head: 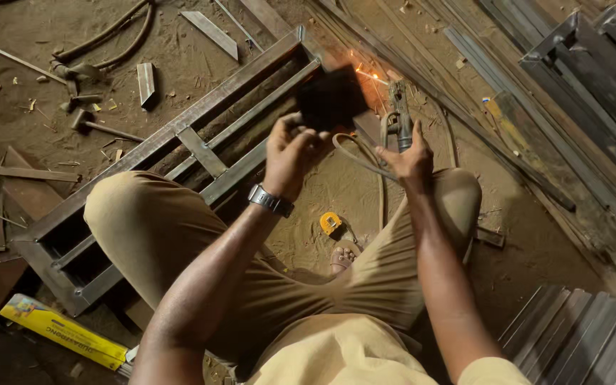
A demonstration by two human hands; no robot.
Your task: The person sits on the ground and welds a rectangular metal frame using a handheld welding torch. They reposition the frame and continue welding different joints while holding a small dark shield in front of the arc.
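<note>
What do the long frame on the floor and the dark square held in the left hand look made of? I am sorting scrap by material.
The long frame looks like bare steel section: grey, dull, square-edged bars with rusty brown patches and sparks at its far end. The dark square in the left hand is flat, black and unreflective; it could be dark glass or plastic, which the blur leaves open.

You have two hands, left (290, 153) and right (409, 160), one dark shield (331, 96), one electrode holder (399, 114), one steel frame (180, 153), one hammer (101, 127), one yellow packet (62, 329).
</note>
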